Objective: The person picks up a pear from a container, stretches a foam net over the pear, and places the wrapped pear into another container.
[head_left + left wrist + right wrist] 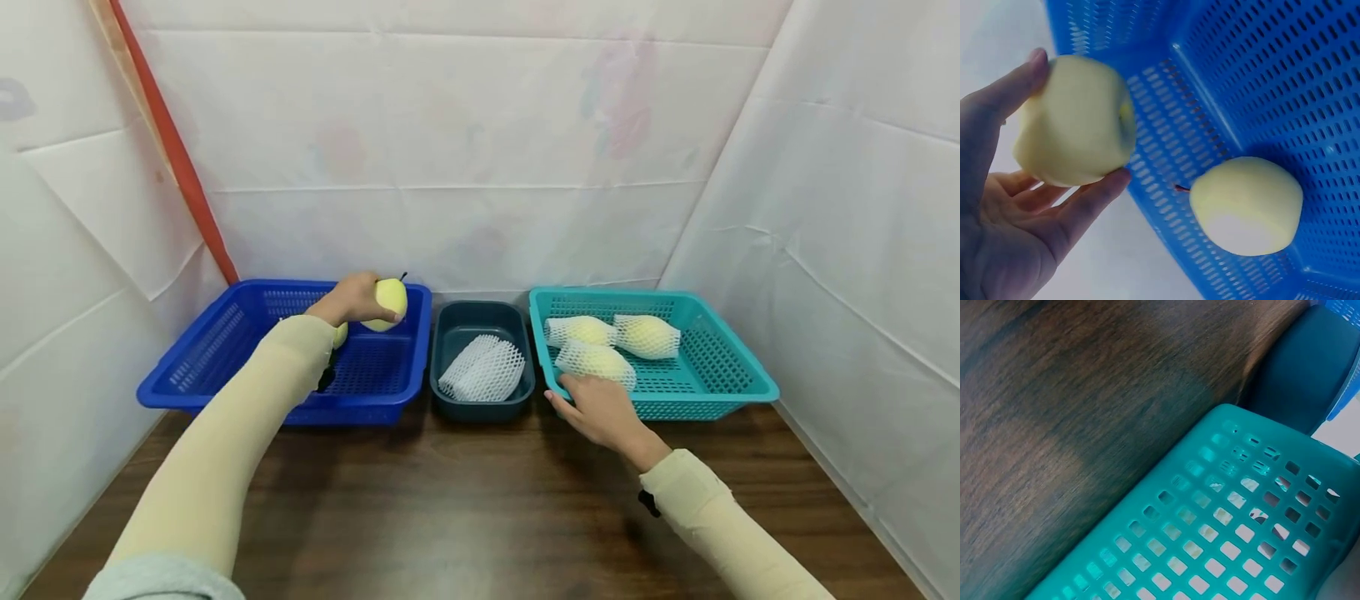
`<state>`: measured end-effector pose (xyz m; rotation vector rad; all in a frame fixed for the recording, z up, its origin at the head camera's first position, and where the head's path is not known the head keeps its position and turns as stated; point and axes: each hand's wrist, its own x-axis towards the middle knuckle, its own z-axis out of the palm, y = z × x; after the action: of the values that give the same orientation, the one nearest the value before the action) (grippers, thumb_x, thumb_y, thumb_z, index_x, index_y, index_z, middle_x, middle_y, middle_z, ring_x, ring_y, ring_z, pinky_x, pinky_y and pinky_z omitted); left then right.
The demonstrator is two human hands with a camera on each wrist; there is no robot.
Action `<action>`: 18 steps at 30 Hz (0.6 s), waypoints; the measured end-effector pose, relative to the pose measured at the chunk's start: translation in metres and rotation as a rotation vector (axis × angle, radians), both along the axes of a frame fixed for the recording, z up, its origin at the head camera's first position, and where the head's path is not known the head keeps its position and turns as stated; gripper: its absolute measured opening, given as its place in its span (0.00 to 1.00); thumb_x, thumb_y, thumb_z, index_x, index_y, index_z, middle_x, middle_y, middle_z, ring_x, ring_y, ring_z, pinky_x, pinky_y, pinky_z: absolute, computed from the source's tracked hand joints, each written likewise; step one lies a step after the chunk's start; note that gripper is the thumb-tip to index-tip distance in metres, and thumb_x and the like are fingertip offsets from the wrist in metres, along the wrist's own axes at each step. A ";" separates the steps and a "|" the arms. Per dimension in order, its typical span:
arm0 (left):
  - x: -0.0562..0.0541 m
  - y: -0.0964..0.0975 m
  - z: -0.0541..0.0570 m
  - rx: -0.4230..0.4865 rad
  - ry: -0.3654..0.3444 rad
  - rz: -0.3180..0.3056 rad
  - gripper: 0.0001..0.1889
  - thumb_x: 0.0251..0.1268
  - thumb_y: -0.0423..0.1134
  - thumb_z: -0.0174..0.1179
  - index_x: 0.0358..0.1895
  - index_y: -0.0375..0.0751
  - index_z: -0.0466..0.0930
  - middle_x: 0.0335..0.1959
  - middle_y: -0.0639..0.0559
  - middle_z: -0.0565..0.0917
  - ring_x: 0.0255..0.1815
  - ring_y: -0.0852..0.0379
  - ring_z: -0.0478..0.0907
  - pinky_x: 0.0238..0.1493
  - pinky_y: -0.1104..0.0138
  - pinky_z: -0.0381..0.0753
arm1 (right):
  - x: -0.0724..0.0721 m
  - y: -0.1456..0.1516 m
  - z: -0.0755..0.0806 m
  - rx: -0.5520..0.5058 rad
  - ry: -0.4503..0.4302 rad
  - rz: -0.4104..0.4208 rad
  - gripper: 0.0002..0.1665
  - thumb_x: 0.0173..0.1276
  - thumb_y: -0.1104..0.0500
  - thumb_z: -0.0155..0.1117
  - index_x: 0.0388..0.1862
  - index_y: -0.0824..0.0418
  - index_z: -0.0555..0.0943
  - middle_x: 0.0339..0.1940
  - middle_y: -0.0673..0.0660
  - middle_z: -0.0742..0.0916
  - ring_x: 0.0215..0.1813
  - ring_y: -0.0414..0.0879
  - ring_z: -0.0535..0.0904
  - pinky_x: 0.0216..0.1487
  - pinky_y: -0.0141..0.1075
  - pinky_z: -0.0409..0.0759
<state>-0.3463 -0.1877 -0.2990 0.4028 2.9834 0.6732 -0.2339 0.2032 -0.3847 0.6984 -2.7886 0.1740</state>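
Observation:
In the head view my left hand [352, 297] holds a pale yellow pear [390, 302] above the blue basket [414, 367], its stem pointing up. The left wrist view shows thumb and fingers of that left hand [1029, 206] curled around the pear [1075, 122]. Below it, a second pear [1247, 206] lies inside the basket. At the front left corner of the teal basket [720, 379], my right hand [600, 412] rests at the rim, right by a net-wrapped pear [598, 363]. I cannot tell whether its partly hidden fingers grip anything.
Two more net-wrapped pears [647, 337] lie in the teal basket. Between the baskets stands a dark bin [480, 315] with white foam nets [483, 371]. All stand on a brown wooden table [450, 500], with white sheeting [480, 150] behind and at both sides.

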 end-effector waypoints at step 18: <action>0.085 0.070 0.007 0.419 0.294 -0.187 0.39 0.47 0.47 0.75 0.62 0.37 0.68 0.53 0.42 0.77 0.45 0.47 0.77 0.39 0.55 0.79 | 0.006 0.017 0.014 -0.219 -0.119 -0.030 0.37 0.73 0.37 0.46 0.69 0.61 0.64 0.56 0.61 0.80 0.53 0.54 0.77 0.47 0.52 0.76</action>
<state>-0.2615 -0.1181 -0.2918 0.8609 2.9911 1.3235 -0.2279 0.2199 -0.3704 0.6096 -2.8302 0.5220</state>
